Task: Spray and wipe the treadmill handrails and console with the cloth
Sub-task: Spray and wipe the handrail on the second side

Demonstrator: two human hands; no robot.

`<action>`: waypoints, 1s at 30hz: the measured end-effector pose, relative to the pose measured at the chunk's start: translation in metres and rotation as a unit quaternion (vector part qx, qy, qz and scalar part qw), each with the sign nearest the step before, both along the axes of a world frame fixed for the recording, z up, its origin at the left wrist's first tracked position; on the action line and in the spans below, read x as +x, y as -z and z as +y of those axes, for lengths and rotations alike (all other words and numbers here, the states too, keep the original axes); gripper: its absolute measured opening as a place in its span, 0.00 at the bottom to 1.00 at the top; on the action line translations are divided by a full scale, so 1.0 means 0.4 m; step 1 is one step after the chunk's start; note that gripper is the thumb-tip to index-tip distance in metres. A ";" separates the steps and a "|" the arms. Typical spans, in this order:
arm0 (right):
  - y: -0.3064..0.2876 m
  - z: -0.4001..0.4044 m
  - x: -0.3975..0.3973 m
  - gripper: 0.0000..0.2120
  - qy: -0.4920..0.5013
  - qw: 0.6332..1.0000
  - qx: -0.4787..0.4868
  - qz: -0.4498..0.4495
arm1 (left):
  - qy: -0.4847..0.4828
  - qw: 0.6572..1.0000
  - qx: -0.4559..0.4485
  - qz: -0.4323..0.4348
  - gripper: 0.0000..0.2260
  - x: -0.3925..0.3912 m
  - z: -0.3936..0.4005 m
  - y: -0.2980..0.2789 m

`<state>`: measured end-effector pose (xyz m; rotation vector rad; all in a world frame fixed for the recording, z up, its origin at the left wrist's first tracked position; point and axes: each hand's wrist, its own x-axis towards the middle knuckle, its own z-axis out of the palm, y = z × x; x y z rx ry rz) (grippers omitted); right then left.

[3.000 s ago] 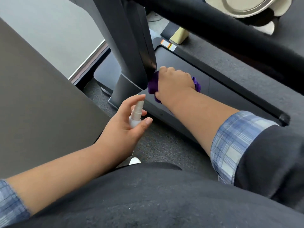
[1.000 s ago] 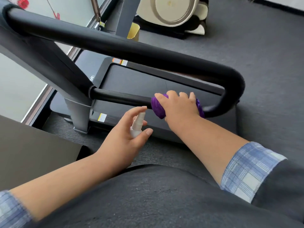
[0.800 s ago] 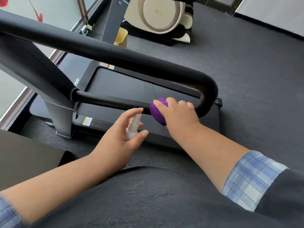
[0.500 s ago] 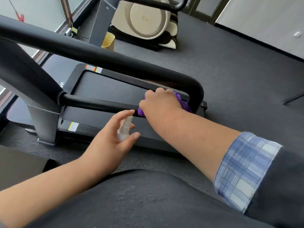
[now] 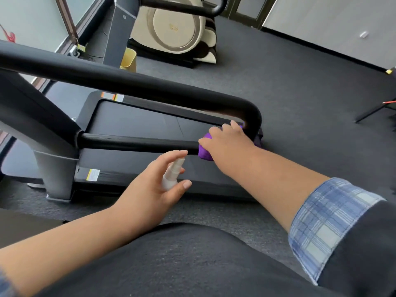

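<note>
— Purple cloth (image 5: 204, 151) is bunched under my right hand (image 5: 227, 142), fingers curled over it, pressing it onto the lower handrail (image 5: 137, 144) right where that bar meets the bend.

— And the other grip?

— My left hand (image 5: 156, 189) holds the white spray bottle (image 5: 171, 176), thumb and fingers wrapped round its neck, forefinger stretched up over the nozzle. It hangs just in front of the lower handrail, close to the cloth but not touching it.

— Where does the bar run?

— From a dark upright (image 5: 36, 123) on the left it goes right, curves up and doubles back as the thick upper handrail (image 5: 128, 82). Behind both lies the treadmill deck (image 5: 132, 123), flat on grey carpet (image 5: 300, 93).

— The console?

— Out of view, I cannot tell you anything of it.

— Anything beyond?

— A cream and dark machine (image 5: 175, 28) stands past the deck, a yellow bin (image 5: 128, 60) beside it. My right cuff (image 5: 325, 228) is blue plaid, rolled back on the forearm.
</note>
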<state>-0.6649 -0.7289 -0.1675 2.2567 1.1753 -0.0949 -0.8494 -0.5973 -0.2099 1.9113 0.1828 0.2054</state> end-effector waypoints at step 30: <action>0.138 0.045 -0.019 0.41 0.100 0.939 0.290 0.156 | -0.066 0.996 0.011 0.056 0.23 -0.048 0.044 0.045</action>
